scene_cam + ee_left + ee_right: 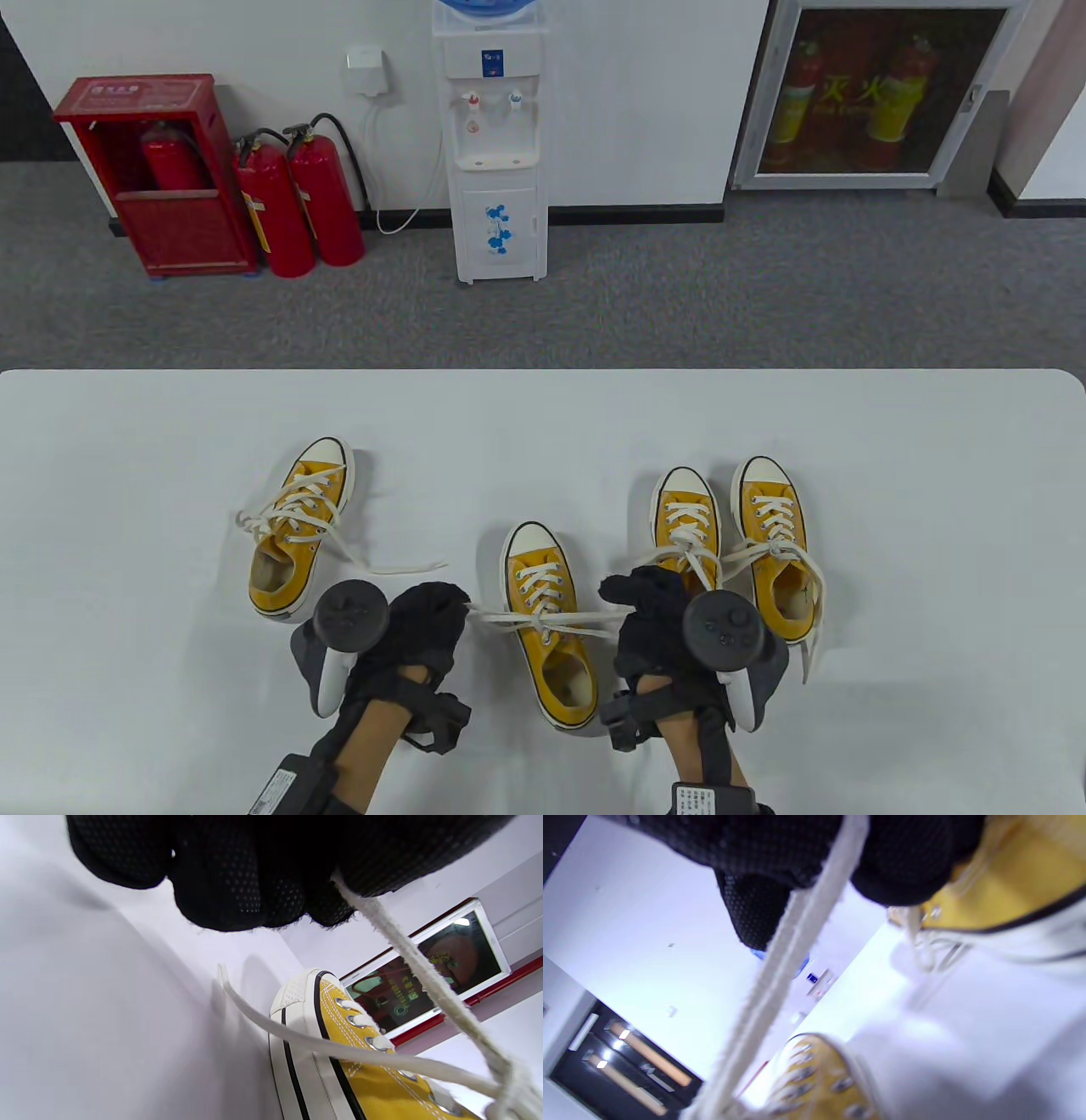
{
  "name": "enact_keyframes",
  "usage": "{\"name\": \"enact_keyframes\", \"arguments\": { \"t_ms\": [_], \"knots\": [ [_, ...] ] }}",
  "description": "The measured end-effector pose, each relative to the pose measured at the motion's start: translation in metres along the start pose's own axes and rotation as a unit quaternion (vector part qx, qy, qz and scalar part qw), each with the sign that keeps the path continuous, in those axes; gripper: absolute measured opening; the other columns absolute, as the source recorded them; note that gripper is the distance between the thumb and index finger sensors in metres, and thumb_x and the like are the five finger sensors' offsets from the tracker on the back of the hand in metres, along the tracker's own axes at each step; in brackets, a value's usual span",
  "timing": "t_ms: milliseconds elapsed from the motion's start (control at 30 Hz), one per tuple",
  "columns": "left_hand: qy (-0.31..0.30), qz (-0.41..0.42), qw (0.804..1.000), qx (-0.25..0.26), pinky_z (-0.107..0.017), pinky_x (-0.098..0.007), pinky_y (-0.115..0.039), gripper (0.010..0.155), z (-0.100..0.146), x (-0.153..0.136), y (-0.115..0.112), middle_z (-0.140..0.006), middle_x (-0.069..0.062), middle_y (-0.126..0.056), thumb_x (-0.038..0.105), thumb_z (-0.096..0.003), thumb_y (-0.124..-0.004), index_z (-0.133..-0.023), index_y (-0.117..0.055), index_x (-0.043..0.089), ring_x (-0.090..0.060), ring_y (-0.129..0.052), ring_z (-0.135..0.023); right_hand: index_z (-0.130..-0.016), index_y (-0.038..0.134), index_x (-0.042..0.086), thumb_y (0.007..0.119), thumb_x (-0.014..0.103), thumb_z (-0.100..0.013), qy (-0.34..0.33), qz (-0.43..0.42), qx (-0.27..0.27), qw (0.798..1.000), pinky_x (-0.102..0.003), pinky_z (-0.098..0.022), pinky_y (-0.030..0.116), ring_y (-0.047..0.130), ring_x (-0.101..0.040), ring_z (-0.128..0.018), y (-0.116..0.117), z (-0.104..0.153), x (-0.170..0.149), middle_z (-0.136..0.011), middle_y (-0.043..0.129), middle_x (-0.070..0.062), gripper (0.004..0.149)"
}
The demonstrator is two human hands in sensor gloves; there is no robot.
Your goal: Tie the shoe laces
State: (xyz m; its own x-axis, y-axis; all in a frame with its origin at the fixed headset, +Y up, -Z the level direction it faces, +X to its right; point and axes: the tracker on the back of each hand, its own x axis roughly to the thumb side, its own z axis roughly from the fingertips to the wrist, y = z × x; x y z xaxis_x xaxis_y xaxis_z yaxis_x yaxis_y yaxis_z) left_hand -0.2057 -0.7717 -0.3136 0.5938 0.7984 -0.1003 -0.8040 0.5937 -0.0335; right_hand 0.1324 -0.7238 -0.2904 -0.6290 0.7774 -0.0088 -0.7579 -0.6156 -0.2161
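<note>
White surface across the lower half of the table view, grey carpet beyond. Against the far wall: red cabinet, two extinguishers, water dispenser, glazed hose cabinet.

Four yellow shoes on the surface, toes pointing away. Left shoe well apart from the others, laces loose and trailing onto the surface. Pair at right side by side, laces tied in bows; the nearer one partly hidden behind the right hand. Middle shoe between the two hands, heel toward the near edge.

Left hand just left of the middle shoe, grip closed tight: fingers curled round one lace end, drawn taut to the left. Right hand just right of the shoe, grip likewise closed: fingers pinching the other lace end, pulled out to the right. Laces crossing in a knot over the shoe's tongue, stretched in a nearly straight line from hand to hand. Tracker on the back of each hand.
</note>
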Motion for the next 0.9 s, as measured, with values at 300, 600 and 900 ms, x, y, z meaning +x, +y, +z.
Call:
{"name": "enact_keyframes", "arguments": {
  "t_ms": [300,600,900],
  "knots": [
    [-0.023,-0.045,0.998,0.035,-0.056,-0.058,-0.077,0.040,0.004,0.002,0.001,-0.083,-0.002,-0.095,0.049,-0.0481,-0.078,-0.082,-0.088,0.029,-0.026,-0.101,-0.055,-0.082,0.093,0.015,0.081,0.014,-0.043,-0.023,0.064,-0.006,0.998,-0.055,-0.060,0.063,0.089,-0.025,-0.058,0.005,0.001,0.001,-0.093,0.076,-0.007,0.041],
    [-0.076,-0.117,0.990,0.032,-0.062,-0.062,-0.070,0.060,0.009,0.030,0.021,-0.102,-0.009,-0.080,0.057,-0.0483,-0.072,-0.099,-0.075,0.026,-0.033,-0.093,-0.074,-0.091,0.085,0.017,0.083,0.036,-0.045,-0.062,0.088,-0.031,0.994,-0.056,-0.064,0.057,0.082,-0.034,-0.081,0.005,0.008,0.010,-0.099,0.072,-0.008,0.050],
    [-0.149,-0.352,0.924,0.007,-0.074,-0.069,-0.054,0.069,0.043,0.022,0.036,-0.118,-0.010,-0.059,0.059,-0.0486,-0.070,-0.109,-0.059,0.029,-0.040,-0.073,-0.102,-0.101,0.072,0.015,0.088,0.053,-0.040,-0.103,0.179,0.112,0.972,-0.058,-0.064,0.057,0.087,-0.032,-0.076,0.041,0.010,0.015,-0.096,0.076,-0.008,0.074]
  ]
}}
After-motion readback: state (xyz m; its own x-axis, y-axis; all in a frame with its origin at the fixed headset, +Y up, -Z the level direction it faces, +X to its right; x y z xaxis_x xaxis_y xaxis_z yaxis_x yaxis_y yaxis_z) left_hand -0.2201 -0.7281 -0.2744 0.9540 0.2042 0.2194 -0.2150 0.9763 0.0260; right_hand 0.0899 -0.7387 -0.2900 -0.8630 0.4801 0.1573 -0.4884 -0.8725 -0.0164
